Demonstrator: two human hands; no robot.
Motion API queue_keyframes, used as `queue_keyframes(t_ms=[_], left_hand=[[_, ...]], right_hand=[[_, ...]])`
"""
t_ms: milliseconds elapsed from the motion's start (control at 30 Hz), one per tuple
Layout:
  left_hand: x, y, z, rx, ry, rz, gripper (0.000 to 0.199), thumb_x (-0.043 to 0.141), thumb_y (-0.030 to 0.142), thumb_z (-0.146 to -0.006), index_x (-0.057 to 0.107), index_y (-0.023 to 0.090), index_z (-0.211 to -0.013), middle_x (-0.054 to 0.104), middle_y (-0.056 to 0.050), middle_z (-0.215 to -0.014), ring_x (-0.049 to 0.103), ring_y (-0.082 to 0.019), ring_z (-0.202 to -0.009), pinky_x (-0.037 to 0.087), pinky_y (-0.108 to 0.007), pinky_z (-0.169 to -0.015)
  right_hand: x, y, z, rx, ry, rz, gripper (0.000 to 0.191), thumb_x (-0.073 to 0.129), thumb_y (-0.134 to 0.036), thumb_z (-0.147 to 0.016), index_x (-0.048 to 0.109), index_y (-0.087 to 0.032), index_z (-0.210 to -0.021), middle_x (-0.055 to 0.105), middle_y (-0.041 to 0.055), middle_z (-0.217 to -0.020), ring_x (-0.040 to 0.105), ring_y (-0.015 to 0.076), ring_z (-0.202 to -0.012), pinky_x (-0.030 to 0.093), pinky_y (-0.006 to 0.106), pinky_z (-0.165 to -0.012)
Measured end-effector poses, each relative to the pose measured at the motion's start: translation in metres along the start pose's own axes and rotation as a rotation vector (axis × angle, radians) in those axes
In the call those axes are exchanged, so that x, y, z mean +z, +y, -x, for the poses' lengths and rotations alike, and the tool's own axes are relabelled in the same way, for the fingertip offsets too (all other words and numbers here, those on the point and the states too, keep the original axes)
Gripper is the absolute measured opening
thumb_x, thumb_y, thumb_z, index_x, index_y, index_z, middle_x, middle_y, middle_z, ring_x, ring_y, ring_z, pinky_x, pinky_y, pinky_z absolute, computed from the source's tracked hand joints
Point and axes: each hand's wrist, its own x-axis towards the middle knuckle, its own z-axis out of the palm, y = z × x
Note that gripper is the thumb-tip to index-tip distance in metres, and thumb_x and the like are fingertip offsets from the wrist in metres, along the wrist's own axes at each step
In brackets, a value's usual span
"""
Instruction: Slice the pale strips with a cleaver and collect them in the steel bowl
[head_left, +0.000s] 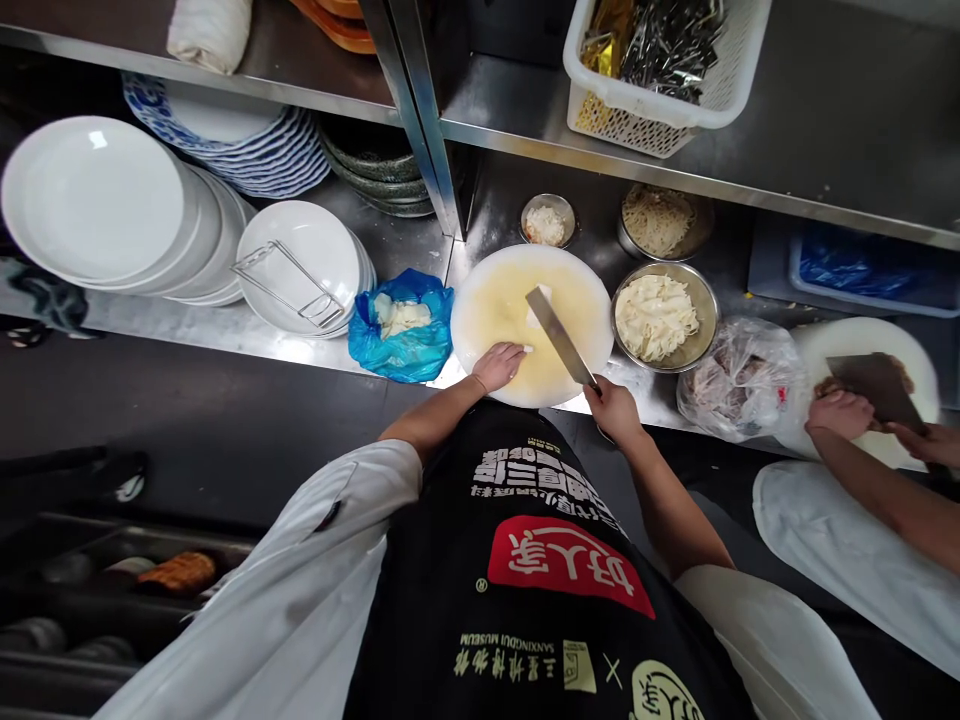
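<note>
A round cutting board with a yellowish surface lies at the counter's front edge. My right hand is closed round the handle of a cleaver, whose blade points up and left over the board. Beside the blade's far end lies a white piece. My left hand rests on the board's lower left, fingers together, with a small white bit at the fingertips. To the left sits a blue plastic bag with pale pieces inside. A metal bowl of pale slices stands right of the board.
Stacked white plates and a smaller plate stack with a wire rack stand left. Small bowls are behind. A white basket sits on the shelf. At right, another person's hands work a cleaver near a clear bag.
</note>
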Motion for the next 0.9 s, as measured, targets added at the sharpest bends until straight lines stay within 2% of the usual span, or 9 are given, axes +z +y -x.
queue_keyframes(t_ms=[67, 167, 233, 333, 433, 533, 633, 767, 900], left_hand=[[0.0, 0.0, 0.0, 0.002, 0.011, -0.013, 0.043, 0.049, 0.013, -0.092, 0.063, 0.015, -0.133, 0.061, -0.014, -0.135, 0.053, -0.027, -0.128, 0.04, -0.048, -0.115], [0.002, -0.001, 0.0, 0.013, 0.031, -0.039, 0.041, 0.047, 0.014, -0.093, 0.065, 0.014, -0.13, 0.063, -0.013, -0.133, 0.055, -0.027, -0.125, 0.042, -0.047, -0.113], [0.003, -0.002, 0.0, 0.02, 0.041, -0.043, 0.04, 0.047, 0.015, -0.094, 0.065, 0.013, -0.129, 0.064, -0.013, -0.133, 0.056, -0.027, -0.125, 0.042, -0.046, -0.113], [0.004, -0.004, 0.0, 0.018, 0.048, -0.033, 0.04, 0.047, 0.015, -0.094, 0.065, 0.015, -0.13, 0.063, -0.012, -0.134, 0.055, -0.027, -0.126, 0.041, -0.045, -0.113], [0.004, -0.004, -0.001, 0.009, 0.051, -0.009, 0.041, 0.049, 0.016, -0.093, 0.065, 0.016, -0.13, 0.063, -0.012, -0.135, 0.055, -0.026, -0.127, 0.041, -0.045, -0.113], [0.002, -0.001, -0.004, -0.038, 0.048, 0.014, 0.037, 0.052, 0.018, -0.093, 0.067, 0.017, -0.126, 0.063, -0.011, -0.133, 0.055, -0.026, -0.125, 0.041, -0.045, -0.112], [-0.003, 0.003, -0.013, -0.105, 0.044, 0.035, 0.029, 0.054, 0.024, -0.093, 0.07, 0.018, -0.117, 0.065, -0.011, -0.126, 0.057, -0.026, -0.119, 0.043, -0.045, -0.107], [-0.016, 0.001, -0.053, -0.237, 0.118, 0.054, 0.025, 0.057, 0.033, -0.092, 0.069, 0.016, -0.106, 0.065, -0.012, -0.112, 0.058, -0.027, -0.109, 0.046, -0.043, -0.1], [-0.033, -0.014, -0.132, -0.231, 0.203, 0.041, 0.04, 0.058, 0.029, -0.089, 0.063, 0.014, -0.125, 0.059, -0.014, -0.131, 0.05, -0.028, -0.125, 0.039, -0.043, -0.11]], right_hand=[[0.002, -0.004, -0.012, 0.013, 0.01, -0.006, 0.041, 0.039, -0.034, -0.102, 0.062, -0.015, -0.129, 0.074, 0.0131, -0.1, 0.066, 0.025, -0.088, 0.04, 0.028, -0.072], [-0.003, -0.001, -0.025, 0.039, -0.114, 0.047, 0.032, 0.044, -0.027, -0.097, 0.069, -0.014, -0.11, 0.074, 0.0144, -0.095, 0.065, 0.0247, -0.084, 0.039, 0.028, -0.069], [-0.012, 0.006, -0.029, 0.031, -0.125, 0.057, 0.027, 0.048, -0.029, -0.095, 0.071, -0.015, -0.1, 0.073, 0.0135, -0.091, 0.065, 0.0243, -0.083, 0.038, 0.028, -0.067], [-0.025, 0.009, -0.036, -0.023, 0.039, -0.008, 0.033, 0.046, -0.037, -0.097, 0.07, -0.016, -0.104, 0.073, 0.0117, -0.089, 0.065, 0.0243, -0.082, 0.039, 0.028, -0.068], [-0.024, 0.0, -0.056, -0.04, 0.154, -0.05, 0.041, 0.039, -0.038, -0.101, 0.067, -0.013, -0.119, 0.073, 0.0127, -0.093, 0.065, 0.0248, -0.085, 0.041, 0.028, -0.071], [-0.021, -0.002, -0.077, 0.003, 0.019, 0.033, 0.036, 0.043, -0.027, -0.097, 0.068, -0.01, -0.116, 0.073, 0.0155, -0.096, 0.065, 0.0248, -0.086, 0.041, 0.028, -0.073], [-0.027, 0.02, -0.074, 0.013, -0.121, 0.105, 0.029, 0.046, -0.023, -0.093, 0.071, -0.011, -0.102, 0.073, 0.0169, -0.095, 0.065, 0.0246, -0.086, 0.04, 0.029, -0.074], [-0.032, 0.064, -0.031, 0.023, -0.092, 0.053, 0.025, 0.05, -0.032, -0.091, 0.068, -0.015, -0.091, 0.072, 0.0146, -0.09, 0.065, 0.0242, -0.084, 0.039, 0.029, -0.07], [-0.007, 0.075, 0.013, 0.161, -0.09, -0.37, 0.028, 0.052, -0.043, -0.089, 0.06, -0.02, -0.074, 0.064, 0.0045, -0.063, 0.059, 0.0187, -0.06, 0.039, 0.027, -0.059]])
